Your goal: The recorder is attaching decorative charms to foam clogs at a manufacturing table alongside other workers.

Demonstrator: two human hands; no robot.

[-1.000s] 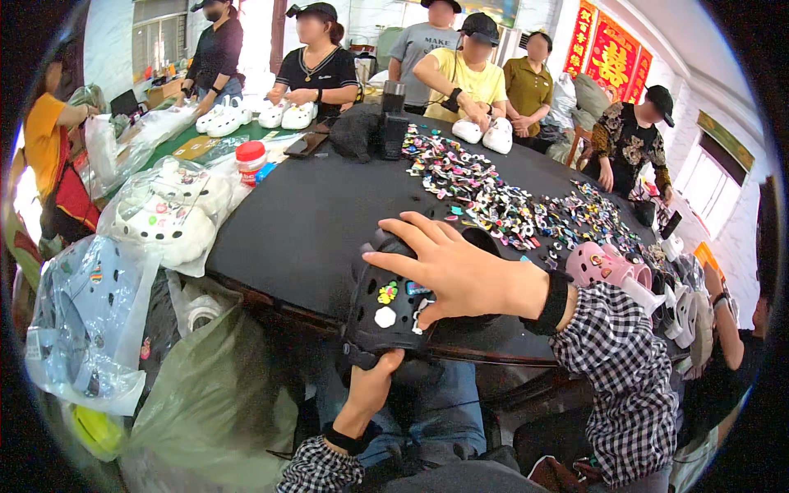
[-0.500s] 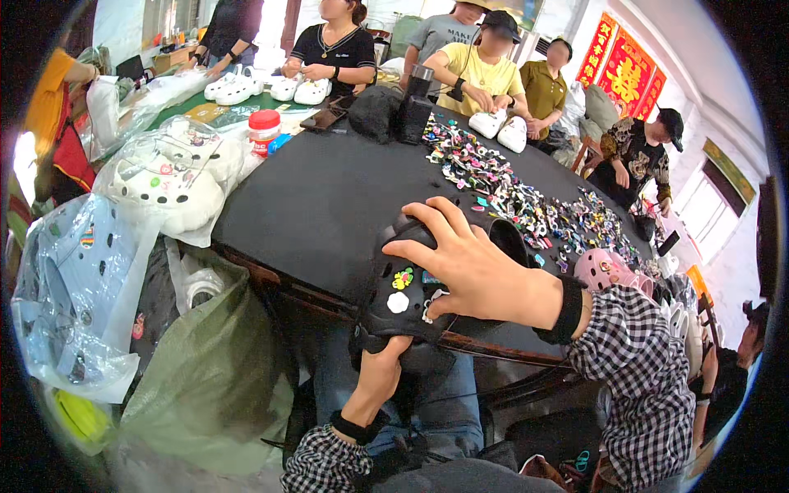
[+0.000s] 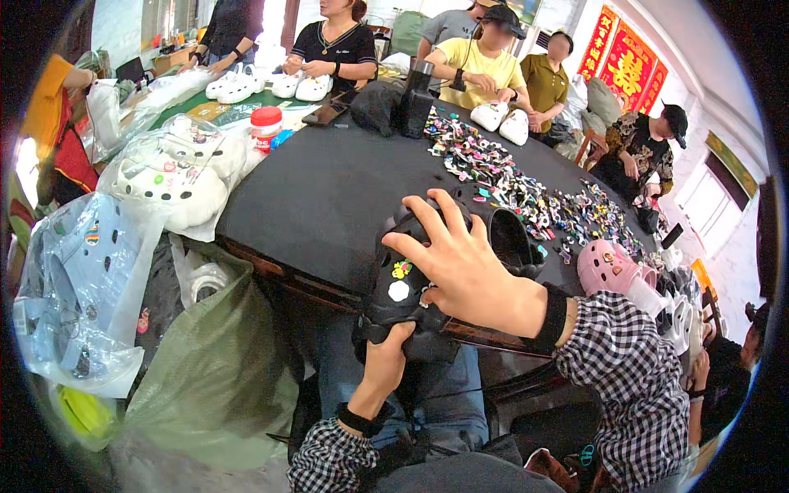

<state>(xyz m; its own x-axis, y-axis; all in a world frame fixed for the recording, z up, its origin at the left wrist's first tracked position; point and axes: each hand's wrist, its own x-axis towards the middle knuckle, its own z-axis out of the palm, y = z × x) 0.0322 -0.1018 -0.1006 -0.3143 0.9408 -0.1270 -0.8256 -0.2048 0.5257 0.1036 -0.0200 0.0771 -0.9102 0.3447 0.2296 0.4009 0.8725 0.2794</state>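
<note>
At the table's near edge, a black clog (image 3: 386,297) is tilted with its holed upper toward me. It carries a yellow-green charm and a white round charm. My left hand (image 3: 384,367) is closed on its lower end, the fingers mostly hidden in or under it. My right hand (image 3: 477,267) reaches over the upper and grips it, long fingers spread on the far side, thumb low near a whitish charm partly covered by it. Just behind that hand, another black clog (image 3: 511,238) rests on the table. A large heap of colourful shoe charms (image 3: 526,193) spreads beyond.
Bagged white clogs (image 3: 177,185) and bagged light blue clogs (image 3: 70,287) lie at the left above a green sack (image 3: 218,370). A red-lidded jar (image 3: 265,127) stands on the black table (image 3: 312,197). A pink clog (image 3: 608,267) is at right. Several people work around the table.
My right hand's fingers have shifted slightly on the clog, which both hands still hold. Across the table, the person in yellow has moved a hand away from the white clogs.
</note>
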